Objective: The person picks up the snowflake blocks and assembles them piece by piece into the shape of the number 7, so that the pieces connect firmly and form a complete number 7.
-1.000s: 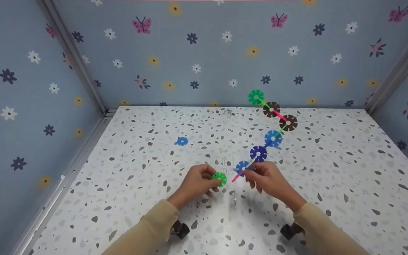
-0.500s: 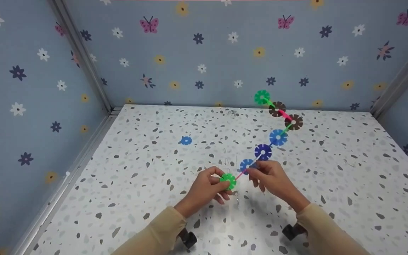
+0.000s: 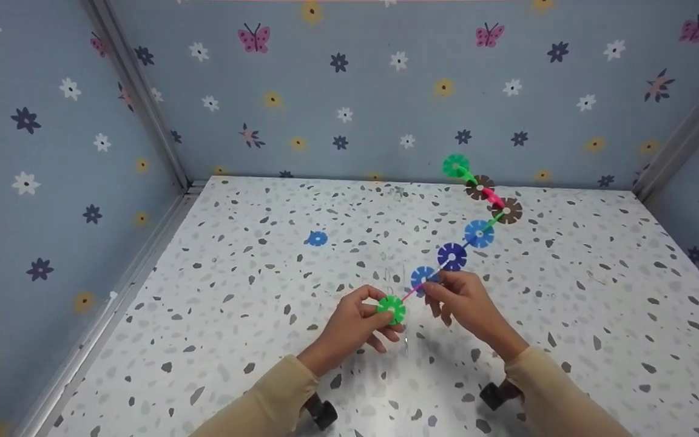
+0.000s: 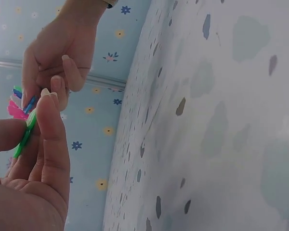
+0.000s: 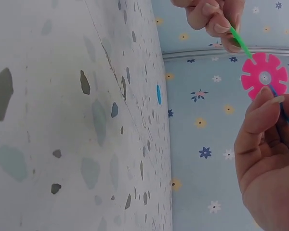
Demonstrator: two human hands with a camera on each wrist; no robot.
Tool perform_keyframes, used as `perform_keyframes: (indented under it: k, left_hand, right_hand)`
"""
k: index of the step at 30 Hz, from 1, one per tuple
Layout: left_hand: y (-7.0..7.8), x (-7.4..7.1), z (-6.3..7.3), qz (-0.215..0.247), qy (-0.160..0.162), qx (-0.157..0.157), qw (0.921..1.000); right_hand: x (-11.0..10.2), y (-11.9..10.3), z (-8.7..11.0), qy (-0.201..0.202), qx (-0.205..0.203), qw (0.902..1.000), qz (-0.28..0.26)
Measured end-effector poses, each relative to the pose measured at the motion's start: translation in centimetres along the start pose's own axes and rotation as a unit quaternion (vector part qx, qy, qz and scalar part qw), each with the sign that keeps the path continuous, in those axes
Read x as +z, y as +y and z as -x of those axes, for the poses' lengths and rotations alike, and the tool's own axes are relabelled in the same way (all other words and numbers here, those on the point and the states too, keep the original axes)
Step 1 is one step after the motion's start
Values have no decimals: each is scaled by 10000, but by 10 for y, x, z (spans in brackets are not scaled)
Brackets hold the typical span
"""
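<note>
My left hand pinches a bright green notched disc between thumb and fingers. In the right wrist view the green disc's edge meets a slot of a pink notched disc. My right hand pinches a light blue disc that is slotted to the pink one. From there a zigzag chain of linked discs runs up and away, with a dark blue disc, another light blue disc, two brown discs and a green end disc. Thinner discs seen edge-on join them.
A loose blue disc lies on the speckled white table, left of the chain. Blue flowered panels close off the back and both sides.
My left hand has moved right, bringing the green disc up to the pink disc's edge, where they now join. My right hand keeps its pinch on the light blue disc.
</note>
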State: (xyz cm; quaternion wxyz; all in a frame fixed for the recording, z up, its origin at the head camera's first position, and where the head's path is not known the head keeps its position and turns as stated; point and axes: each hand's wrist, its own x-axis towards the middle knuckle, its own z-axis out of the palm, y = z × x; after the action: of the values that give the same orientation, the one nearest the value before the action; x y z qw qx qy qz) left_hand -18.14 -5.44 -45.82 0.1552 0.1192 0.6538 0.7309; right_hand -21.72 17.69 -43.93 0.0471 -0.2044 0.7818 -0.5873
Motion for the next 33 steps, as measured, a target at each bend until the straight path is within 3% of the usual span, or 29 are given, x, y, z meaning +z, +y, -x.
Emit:
perform_keyframes:
  k: [7, 17, 25, 33]
  left_hand:
    - [0, 4, -1, 458, 125, -110, 9988]
    - [-1, 12, -1, 745, -74, -69, 9972]
    - [0, 20, 0, 981, 189, 87, 9950]
    - [-1, 27, -2, 982, 418, 224, 9940]
  right_hand:
    - [0, 0, 0, -10, -53, 9999, -164]
    - [7, 0, 1, 60, -71, 9995, -308]
    - [13, 2, 2, 60, 222, 9965, -799]
    - [14, -1, 3, -56, 532, 9956, -775]
